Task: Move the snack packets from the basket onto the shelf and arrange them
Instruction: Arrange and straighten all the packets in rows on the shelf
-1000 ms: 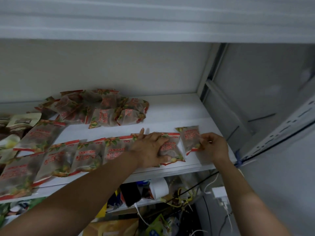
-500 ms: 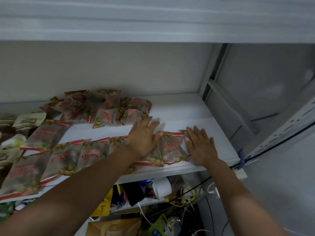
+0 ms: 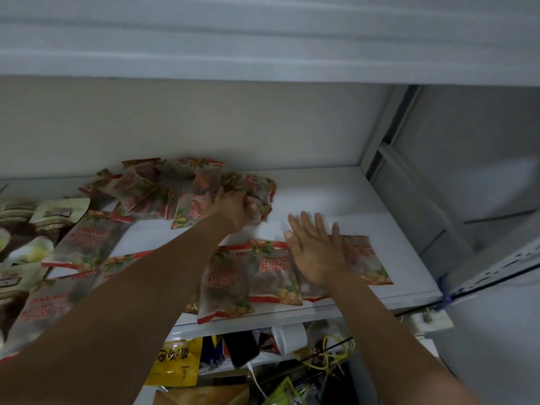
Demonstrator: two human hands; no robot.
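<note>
Mid-frame, 1 heaped packet [image 3: 258, 197] is gripped by the left hand [image 3: 230, 209]; 1 front packet [image 3: 369, 258] is pressed by the flat, spread right hand [image 3: 317, 254].

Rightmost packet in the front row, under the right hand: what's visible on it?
The translucent plastic snack packet with red lettering lies flat on the white shelf at the right end of the front row. Red strips trim its ends; fruit print fills a corner. The open right hand covers its left half, hiding where it meets the next packet.
</note>
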